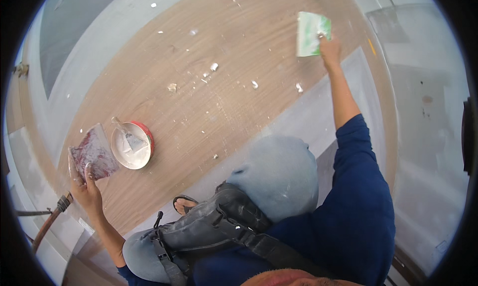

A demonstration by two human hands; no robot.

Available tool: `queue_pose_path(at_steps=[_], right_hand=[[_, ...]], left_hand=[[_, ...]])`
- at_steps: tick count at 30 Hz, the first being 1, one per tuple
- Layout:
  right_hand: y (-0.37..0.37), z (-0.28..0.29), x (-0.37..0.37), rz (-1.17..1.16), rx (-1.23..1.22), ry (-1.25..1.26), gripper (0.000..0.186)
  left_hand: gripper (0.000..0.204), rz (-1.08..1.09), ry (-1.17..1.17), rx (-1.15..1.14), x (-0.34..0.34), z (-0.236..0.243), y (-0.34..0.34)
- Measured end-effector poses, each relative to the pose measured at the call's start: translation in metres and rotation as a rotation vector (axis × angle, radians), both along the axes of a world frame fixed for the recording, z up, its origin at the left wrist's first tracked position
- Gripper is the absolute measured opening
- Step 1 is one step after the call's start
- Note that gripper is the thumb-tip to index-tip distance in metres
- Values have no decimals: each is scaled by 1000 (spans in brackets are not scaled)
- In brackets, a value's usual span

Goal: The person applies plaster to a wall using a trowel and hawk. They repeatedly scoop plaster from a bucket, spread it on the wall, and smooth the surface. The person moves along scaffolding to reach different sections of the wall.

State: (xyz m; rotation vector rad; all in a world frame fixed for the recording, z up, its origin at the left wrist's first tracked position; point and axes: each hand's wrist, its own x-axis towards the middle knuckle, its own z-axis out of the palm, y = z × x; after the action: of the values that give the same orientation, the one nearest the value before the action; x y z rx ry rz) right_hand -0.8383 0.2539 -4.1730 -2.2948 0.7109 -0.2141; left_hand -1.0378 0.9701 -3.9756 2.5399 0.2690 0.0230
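Note:
My left hand (85, 189) grips a flat reddish square (94, 149) smeared with white paste at the left. Beside it sits a round red container (147, 154) of white paste, with a putty knife (133, 139) resting in it. At the upper right, my right hand (330, 49) is closed on a thin green-and-white rectangular piece (308, 34), with my arm stretched out over the wooden floor (224, 112).
Several white flakes (214, 67) are scattered on the floor. Pale walls (423, 136) curve along both sides. Copper-coloured piping (50, 219) stands at the lower left. My bent knees, padded strap and sandalled foot (183, 205) occupy the lower middle.

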Motion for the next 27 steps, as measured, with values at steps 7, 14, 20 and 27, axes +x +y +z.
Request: queue_pose_path(at_steps=[7,14,20,27], right_hand=[[-5,22,-47,13,-266,68,28],[33,-1,-125,-214,-437,593,30],[167,140,-176,188,-323,306,25],[104,428,-408,333,-313,759,33]], left_hand=[[31,62,64,-64,18,-7,10],[31,261,196,-118,-52,72,62],[45,198,437,133,-169,211,54],[44,274,536,105,-251,412,52]])
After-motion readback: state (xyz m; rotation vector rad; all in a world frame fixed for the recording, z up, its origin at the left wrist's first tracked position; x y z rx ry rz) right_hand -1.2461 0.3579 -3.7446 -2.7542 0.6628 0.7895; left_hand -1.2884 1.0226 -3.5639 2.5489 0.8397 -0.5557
